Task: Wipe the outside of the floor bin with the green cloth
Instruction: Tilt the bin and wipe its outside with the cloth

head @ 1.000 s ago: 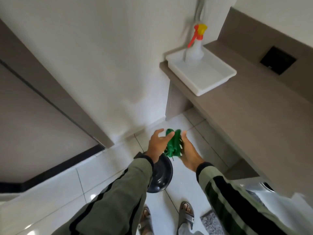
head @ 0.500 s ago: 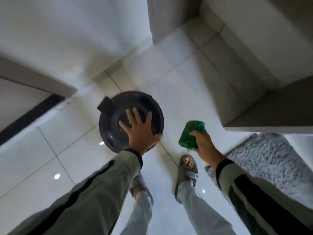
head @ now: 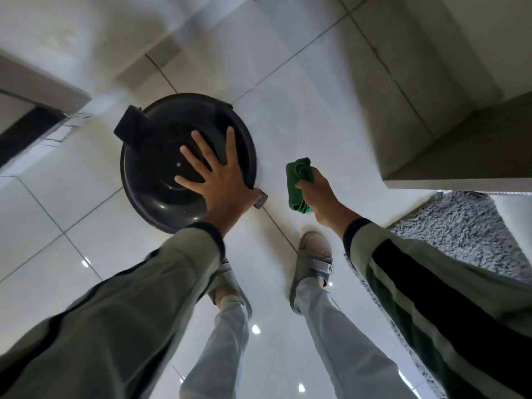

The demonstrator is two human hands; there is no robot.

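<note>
A round dark floor bin (head: pixel 161 168) with a domed lid stands on the white tiled floor, seen from straight above. My left hand (head: pixel 218 180) lies flat on the lid's right side, fingers spread. A small pedal (head: pixel 260 198) sticks out at the bin's right edge, just beside my left wrist. My right hand (head: pixel 322 200) holds the bunched green cloth (head: pixel 298 185) in the air to the right of the bin, apart from it. The bin's side walls are hidden under the lid.
A grey shaggy mat (head: pixel 460 228) lies at the right. Above it a counter or cabinet edge (head: pixel 454 174) juts out. A wall with a dark door frame (head: pixel 28 131) runs at the left. My two feet in sandals (head: pixel 313 260) stand just behind the bin.
The view has dropped from the counter to the floor. My left hand let go of the cloth and settled on the bin lid; my right hand carried the cloth down beside the bin.
</note>
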